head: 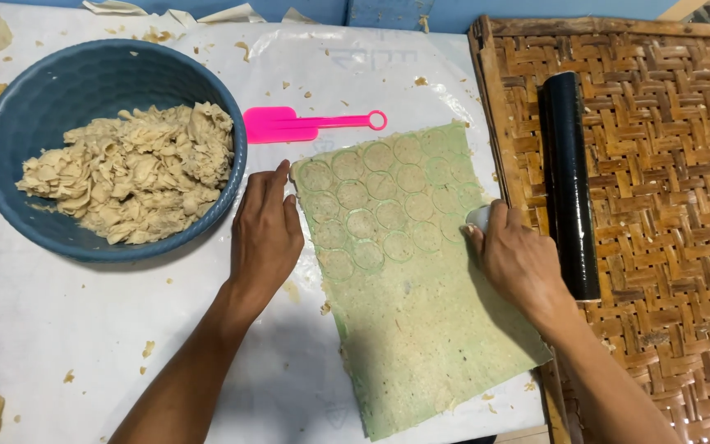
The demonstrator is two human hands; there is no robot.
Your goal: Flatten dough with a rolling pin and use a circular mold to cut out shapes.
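Note:
A flat sheet of greenish dough [412, 312] lies on a white plastic-covered surface, its far half marked with several cut circles. My left hand [265, 234] rests flat on the surface, fingers together, touching the sheet's left edge. At the sheet's right edge, my right hand [515, 259] grips a small round white cutter [478, 218] and presses it onto the dough.
A blue bowl [26, 222] holding beige dough scraps [137, 168] sits at the left. A pink spatula [306, 123] lies beyond the sheet. At the right is a woven bamboo tray [667, 205] with a black rolling pin [569, 181] on it. Crumbs dot the plastic.

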